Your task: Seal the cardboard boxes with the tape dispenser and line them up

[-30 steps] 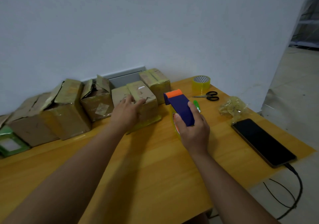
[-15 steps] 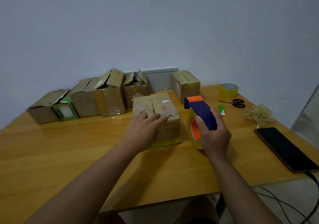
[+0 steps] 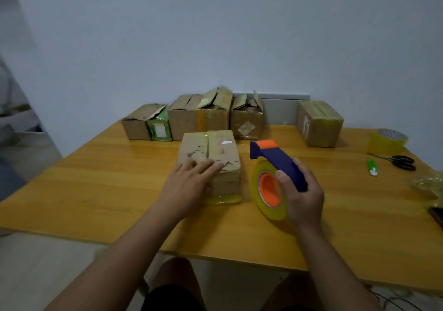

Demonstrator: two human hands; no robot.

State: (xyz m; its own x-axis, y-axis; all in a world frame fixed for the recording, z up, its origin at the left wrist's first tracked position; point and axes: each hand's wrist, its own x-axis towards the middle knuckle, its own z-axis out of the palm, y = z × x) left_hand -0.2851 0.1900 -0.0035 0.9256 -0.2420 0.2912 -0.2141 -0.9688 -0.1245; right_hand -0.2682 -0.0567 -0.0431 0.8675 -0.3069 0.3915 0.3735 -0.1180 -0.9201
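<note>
A taped cardboard box (image 3: 215, 147) stands mid-table. My left hand (image 3: 189, 186) rests flat on its near top edge, fingers straight. My right hand (image 3: 302, 195) grips the blue handle of the tape dispenser (image 3: 275, 159), whose yellow tape roll (image 3: 266, 190) with an orange hub touches the table just right of the box. Several boxes with raised flaps (image 3: 213, 116) stand in a row against the wall. A sealed box (image 3: 318, 123) stands apart at the back right.
The wooden table (image 3: 96, 190) also carries a spare tape roll (image 3: 388, 140), black scissors (image 3: 400, 161), a green cutter (image 3: 371, 167) and crumpled plastic (image 3: 429, 183) at the right. A phone corner (image 3: 437, 214) shows at the right edge. A white wall runs behind.
The view has swung left and back. My left hand has stayed on the box while the dispenser has tilted lower, its roll now by the table beside the box.
</note>
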